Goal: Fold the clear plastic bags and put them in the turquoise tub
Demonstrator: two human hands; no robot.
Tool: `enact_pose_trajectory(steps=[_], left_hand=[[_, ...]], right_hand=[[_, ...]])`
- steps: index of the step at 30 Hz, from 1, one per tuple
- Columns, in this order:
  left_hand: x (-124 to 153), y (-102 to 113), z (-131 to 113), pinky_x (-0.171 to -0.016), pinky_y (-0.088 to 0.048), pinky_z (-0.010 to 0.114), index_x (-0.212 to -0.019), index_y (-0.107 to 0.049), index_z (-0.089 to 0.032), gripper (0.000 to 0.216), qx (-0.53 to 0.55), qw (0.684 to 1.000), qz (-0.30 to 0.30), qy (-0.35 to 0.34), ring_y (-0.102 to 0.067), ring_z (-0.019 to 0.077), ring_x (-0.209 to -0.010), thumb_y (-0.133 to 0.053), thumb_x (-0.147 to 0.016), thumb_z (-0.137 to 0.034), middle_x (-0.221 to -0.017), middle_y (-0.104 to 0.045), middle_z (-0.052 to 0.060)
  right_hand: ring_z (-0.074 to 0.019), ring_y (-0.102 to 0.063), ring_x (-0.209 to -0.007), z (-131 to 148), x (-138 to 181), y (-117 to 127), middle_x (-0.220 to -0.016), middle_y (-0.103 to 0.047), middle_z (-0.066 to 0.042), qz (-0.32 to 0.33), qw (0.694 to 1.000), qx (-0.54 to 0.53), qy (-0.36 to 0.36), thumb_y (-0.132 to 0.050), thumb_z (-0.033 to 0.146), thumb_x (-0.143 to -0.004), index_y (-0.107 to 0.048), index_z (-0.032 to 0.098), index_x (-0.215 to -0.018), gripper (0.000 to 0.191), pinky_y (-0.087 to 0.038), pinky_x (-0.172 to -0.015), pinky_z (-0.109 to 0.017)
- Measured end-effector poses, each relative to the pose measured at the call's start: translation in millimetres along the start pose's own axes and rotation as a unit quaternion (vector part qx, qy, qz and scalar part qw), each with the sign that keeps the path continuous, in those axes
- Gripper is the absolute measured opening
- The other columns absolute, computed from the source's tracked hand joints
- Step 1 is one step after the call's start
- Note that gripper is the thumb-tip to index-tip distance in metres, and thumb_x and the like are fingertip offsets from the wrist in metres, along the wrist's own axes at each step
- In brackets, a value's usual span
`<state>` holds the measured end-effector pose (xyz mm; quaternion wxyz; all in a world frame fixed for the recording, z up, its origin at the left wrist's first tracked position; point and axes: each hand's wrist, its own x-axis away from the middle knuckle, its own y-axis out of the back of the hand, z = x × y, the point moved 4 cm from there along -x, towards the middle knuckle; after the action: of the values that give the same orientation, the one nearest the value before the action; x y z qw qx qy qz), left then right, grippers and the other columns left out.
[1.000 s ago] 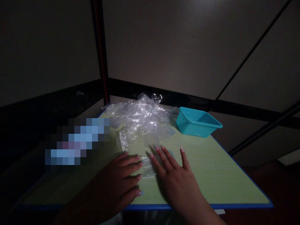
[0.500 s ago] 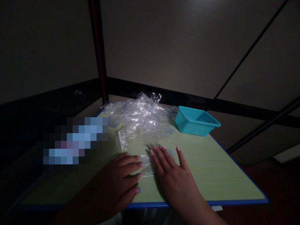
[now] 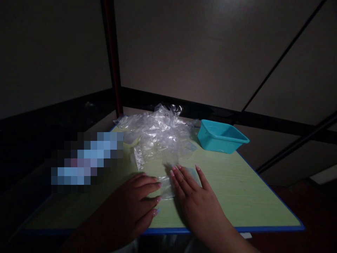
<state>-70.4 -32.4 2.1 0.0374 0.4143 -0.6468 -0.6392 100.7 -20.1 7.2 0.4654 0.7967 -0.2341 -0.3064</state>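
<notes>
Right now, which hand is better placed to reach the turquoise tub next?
Probably the right hand: it is nearer the tub, while the left hand is farther, by the left edge of the flat plastic.

Over on the table (image 3: 258, 200), the plastic heap (image 3: 160, 131) lies left of the tub (image 3: 218, 142), behind what's probably a single bag (image 3: 166, 188).

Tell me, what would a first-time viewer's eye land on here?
Probably the bright turquoise tub, standing toward the far right of the green table. Next would come the shiny heap of crumpled clear plastic left of the tub. Closer in, the right hand lies over part of a small clear sheet, with the left hand at the sheet's left edge.
</notes>
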Motion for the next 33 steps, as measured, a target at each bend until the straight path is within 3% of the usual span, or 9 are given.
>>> enact_pose_trajectory(steps=[6, 13, 30, 33], left_hand=[[-0.4, 0.3, 0.2, -0.1, -0.038, 0.044, -0.101, -0.066, -0.023, 0.023, 0.006, 1.0, 0.004, 0.007, -0.051, 0.0228, -0.112, -0.053, -0.083, -0.017, -0.115, -0.062, 0.004], [-1.2, -1.1, 0.1, -0.1, -0.038, 0.041, -0.1, -0.067, -0.021, 0.022, 0.019, 1.0, -0.001, 0.014, -0.049, 0.0227, -0.113, -0.053, -0.083, -0.018, -0.115, -0.061, 0.005], [-1.6, 6.6, -1.0, -0.098, -0.04, 0.043, -0.099, -0.066, -0.022, 0.02, 0.024, 0.999, -0.012, 0.027, -0.051, 0.0228, -0.11, -0.053, -0.083, -0.018, -0.111, -0.063, 0.004], [-2.2, 6.3, -0.5, -0.098, -0.042, 0.043, -0.107, -0.063, -0.022, 0.026, 0.017, 0.999, 0.009, 0.026, -0.051, 0.023, -0.112, -0.053, -0.083, -0.018, -0.115, -0.061, 0.005]], right_hand=[[-0.025, -0.035, -0.13, 3.9, -1.9, 2.8, -0.142, -0.039, -0.012, -0.031, 0.999, 0.032, 0.009, -0.031, 0.009, -0.086, -0.044, 0.005, -0.132, 0.049, -0.028, -0.103, -0.054], [-0.0259, -0.033, -0.13, 10.1, -5.8, 2.2, -0.139, -0.044, -0.014, -0.062, 0.998, 0.032, 0.007, -0.037, 0.021, -0.09, -0.053, 0.006, -0.125, 0.042, -0.018, -0.106, -0.051], [-0.0297, -0.038, -0.127, 17.2, -6.2, -0.4, -0.134, -0.048, -0.019, -0.068, 0.997, 0.046, 0.004, -0.04, 0.017, -0.084, -0.053, -0.001, -0.124, 0.045, -0.006, -0.111, -0.047], [-0.0303, -0.038, -0.127, 19.7, -4.8, -2.3, -0.134, -0.048, -0.02, -0.073, 0.996, 0.055, 0.005, -0.041, 0.017, -0.083, -0.054, -0.001, -0.123, 0.046, -0.004, -0.112, -0.047]])
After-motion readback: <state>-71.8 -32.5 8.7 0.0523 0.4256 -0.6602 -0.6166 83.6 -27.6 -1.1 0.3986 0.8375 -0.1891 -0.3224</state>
